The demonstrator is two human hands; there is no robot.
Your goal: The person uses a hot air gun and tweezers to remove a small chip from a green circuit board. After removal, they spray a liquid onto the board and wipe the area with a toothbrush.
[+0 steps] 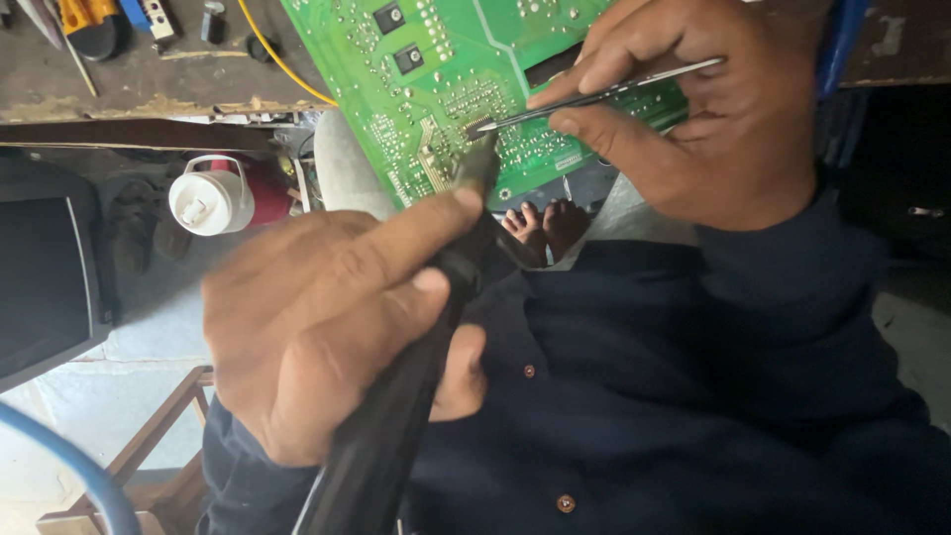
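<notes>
While tweezers (614, 87) touch it, the green circuit board (446, 89) tilts.

Clad in a dark navy long-sleeved shirt (693, 396), buttoned down the front with small round brown buttons (566, 503). Sleeves reaching the wrists, cloth creased and loosely folded across the chest. Bare hands, bare toes (540, 223) showing below, no gloves or rings seen.

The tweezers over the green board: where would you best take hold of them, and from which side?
Grip the tweezers at mid-shank, from the rear end away from the circuit board. The thin tips point down-left onto it, so the right hand pinches behind them.
</notes>
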